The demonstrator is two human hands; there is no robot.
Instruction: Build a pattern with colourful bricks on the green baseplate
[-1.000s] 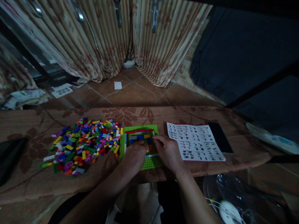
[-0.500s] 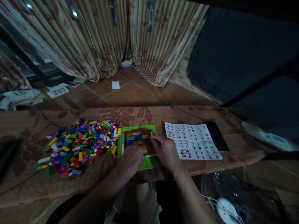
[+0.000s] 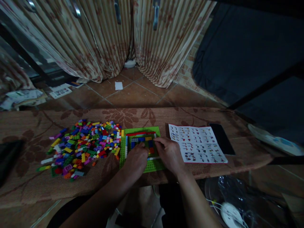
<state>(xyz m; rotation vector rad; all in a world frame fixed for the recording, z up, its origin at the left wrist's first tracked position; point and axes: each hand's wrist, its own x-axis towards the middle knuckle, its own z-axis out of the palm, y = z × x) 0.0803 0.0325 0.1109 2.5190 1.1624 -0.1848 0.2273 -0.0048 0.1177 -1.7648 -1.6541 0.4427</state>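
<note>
A green baseplate (image 3: 133, 130) lies on the cloth-covered bench. On it stands an outer frame of bricks, with a red brick row (image 3: 142, 134) along the far side, and inside that a smaller ring with blue bricks (image 3: 142, 139) and yellow ones. My left hand (image 3: 137, 157) rests over the near left part of the build, its fingers curled closed and pressed down. Whatever lies under them is hidden. My right hand (image 3: 170, 154) is closed, thumb and forefinger pinched at the frame's right side. Anything between those fingertips is too small to make out.
A wide heap of loose toy bricks (image 3: 78, 147) spreads left of the baseplate. To the right lie a printed instruction sheet (image 3: 198, 144) and a dark flat tablet-like object (image 3: 222, 139). Below the bench's right end are a white round device (image 3: 230, 214) with cables and clear plastic.
The view has shifted slightly, so everything sits a little further right. Both hands keep nearly the same place on the build; no brick has visibly moved.
</note>
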